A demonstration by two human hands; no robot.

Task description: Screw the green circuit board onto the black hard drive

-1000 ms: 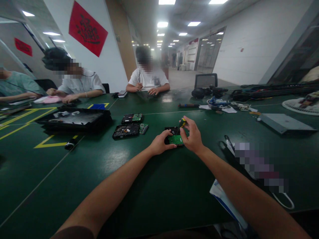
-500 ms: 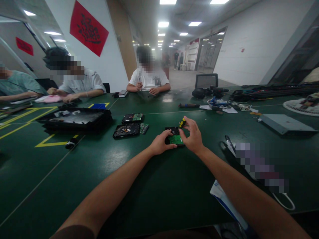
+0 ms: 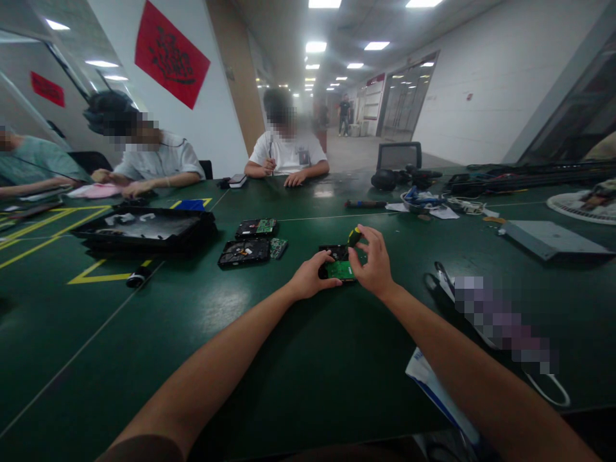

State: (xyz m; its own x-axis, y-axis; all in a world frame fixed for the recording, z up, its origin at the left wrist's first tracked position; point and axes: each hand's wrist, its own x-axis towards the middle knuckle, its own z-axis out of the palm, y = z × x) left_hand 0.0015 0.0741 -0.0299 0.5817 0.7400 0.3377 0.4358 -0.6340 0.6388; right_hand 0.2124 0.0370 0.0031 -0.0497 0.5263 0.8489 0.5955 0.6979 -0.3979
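Note:
A hard drive (image 3: 339,270) with a green circuit board facing up lies on the green table in front of me. My left hand (image 3: 315,276) grips its left side, thumb along the near edge and fingers at the far side. In my right hand (image 3: 371,262) is a short screwdriver (image 3: 355,237) with a yellow and black handle, held upright in a pinch over the drive's right part. Its tip is too small to make out. To the left lie two more hard drives, a nearer one (image 3: 244,253) and a farther one (image 3: 255,228), beside a loose circuit board (image 3: 278,248).
A black tray-like casing (image 3: 144,228) stands at the left, near a dark cylinder (image 3: 138,276). On the right are a grey metal box (image 3: 556,240) and a partly blurred packet (image 3: 500,321). Another tool (image 3: 366,204) lies farther back. Several people sit across the table.
The screwdriver handle has turned and tilted slightly in my right hand. My left hand stays on the hard drive. Across the table, a person's hand has shifted a little.

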